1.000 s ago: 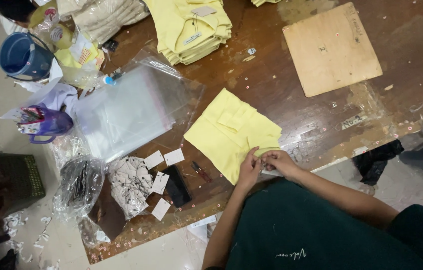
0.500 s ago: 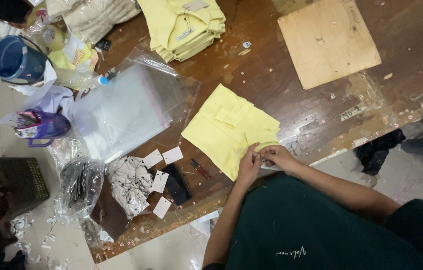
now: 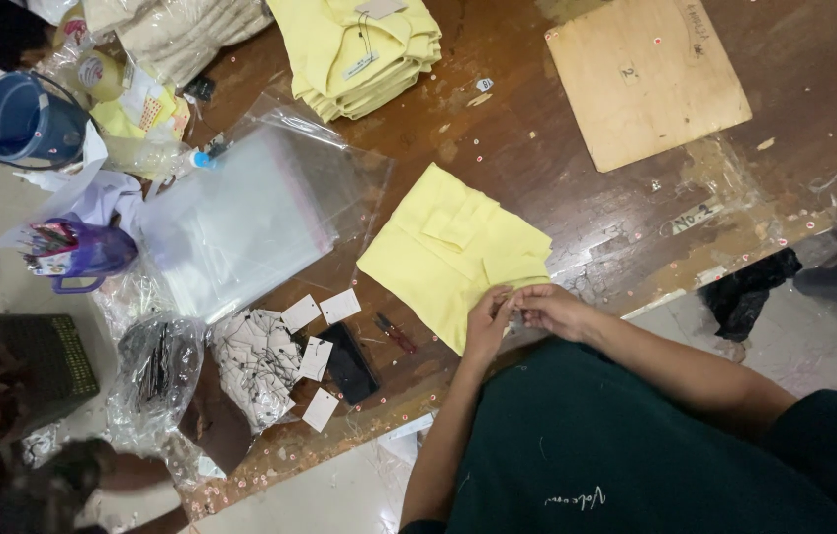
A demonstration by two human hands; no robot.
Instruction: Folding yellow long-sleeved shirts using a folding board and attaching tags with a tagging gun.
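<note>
A folded yellow garment (image 3: 448, 252) lies on the brown wooden table (image 3: 557, 168) in front of me. Both hands meet at its near edge. My left hand (image 3: 489, 321) pinches the fabric edge, and my right hand (image 3: 549, 307) pinches the same spot from the other side, fingertips touching. What sits between the fingertips is too small to make out. Small red-handled snips (image 3: 396, 334) lie on the table just left of my left hand.
A stack of clear plastic bags (image 3: 240, 222) lies left of the garment. White paper tags (image 3: 322, 310) and a black card (image 3: 349, 361) sit near the front edge. A pile of folded yellow garments (image 3: 359, 49) and a plywood board (image 3: 641, 74) lie farther back. A blue bucket (image 3: 28, 124) stands at left.
The view has shifted slightly; my hands stay together at the garment's near edge, with only small finger movements.
</note>
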